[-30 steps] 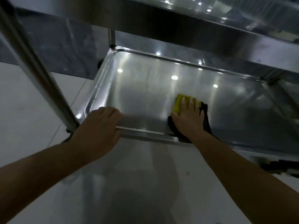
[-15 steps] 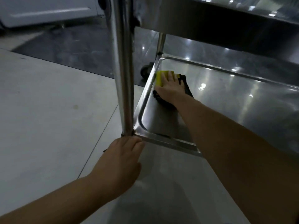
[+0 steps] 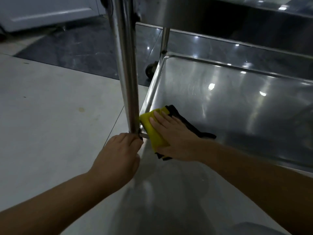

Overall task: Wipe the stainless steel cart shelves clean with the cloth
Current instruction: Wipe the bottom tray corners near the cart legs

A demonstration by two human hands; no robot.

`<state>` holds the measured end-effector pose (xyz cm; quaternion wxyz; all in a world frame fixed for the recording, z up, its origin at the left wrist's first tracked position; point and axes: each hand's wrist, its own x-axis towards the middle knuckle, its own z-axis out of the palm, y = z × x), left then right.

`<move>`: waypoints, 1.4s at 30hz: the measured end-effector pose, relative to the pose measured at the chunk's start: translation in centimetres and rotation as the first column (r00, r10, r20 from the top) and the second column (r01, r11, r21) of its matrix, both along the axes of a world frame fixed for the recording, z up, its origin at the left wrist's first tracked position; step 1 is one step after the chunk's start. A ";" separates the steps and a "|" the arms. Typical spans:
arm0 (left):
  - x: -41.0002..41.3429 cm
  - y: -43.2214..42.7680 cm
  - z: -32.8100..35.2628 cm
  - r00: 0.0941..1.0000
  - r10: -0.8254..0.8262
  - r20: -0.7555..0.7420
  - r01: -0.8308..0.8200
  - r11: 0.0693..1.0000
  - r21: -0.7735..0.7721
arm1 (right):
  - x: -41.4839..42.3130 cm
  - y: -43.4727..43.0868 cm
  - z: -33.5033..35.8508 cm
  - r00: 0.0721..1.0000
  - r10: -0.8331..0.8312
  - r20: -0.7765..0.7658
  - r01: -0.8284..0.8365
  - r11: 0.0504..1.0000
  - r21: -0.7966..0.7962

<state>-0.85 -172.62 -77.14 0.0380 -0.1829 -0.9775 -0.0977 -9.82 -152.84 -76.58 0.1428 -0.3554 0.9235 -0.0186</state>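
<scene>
The cart's bottom stainless steel shelf (image 3: pixel 220 92) is a shallow tray with a raised rim. A yellow and black cloth (image 3: pixel 152 128) lies over its near left corner, draped across the rim. My right hand (image 3: pixel 172 134) presses flat on the cloth with straight fingers. My left hand (image 3: pixel 118 156) is at the foot of the near left cart post (image 3: pixel 125 68), its fingers curled round the corner of the shelf frame just below the post.
An upper shelf (image 3: pixel 220 12) overhangs the bottom one closely. A black caster wheel (image 3: pixel 150 70) sits at the far left leg (image 3: pixel 165 41). Pale floor tiles (image 3: pixel 50 107) lie to the left, dark glossy tiles (image 3: pixel 76 46) beyond. A white unit (image 3: pixel 42 12) stands at the far left.
My right hand has slid the cloth from the shelf's far left area back to its near left corner. My left hand stays at the post's foot.
</scene>
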 end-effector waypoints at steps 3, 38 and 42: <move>-0.1 0.8 0.5 1.000 -0.023 0.011 0.024 1.000 -0.019 | 1.6 0.5 -1.9 0.956 0.012 -0.294 -0.025 0.999 -0.041; -4.6 50.7 6.6 0.575 -0.816 0.053 0.813 0.564 -0.146 | 14.1 55.2 0.8 0.477 -0.766 -0.431 0.874 0.463 0.146; -2.4 51.7 9.2 0.553 -0.828 0.096 0.833 0.548 -0.069 | 14.2 53.8 4.3 0.408 -0.840 -0.358 0.913 0.373 0.166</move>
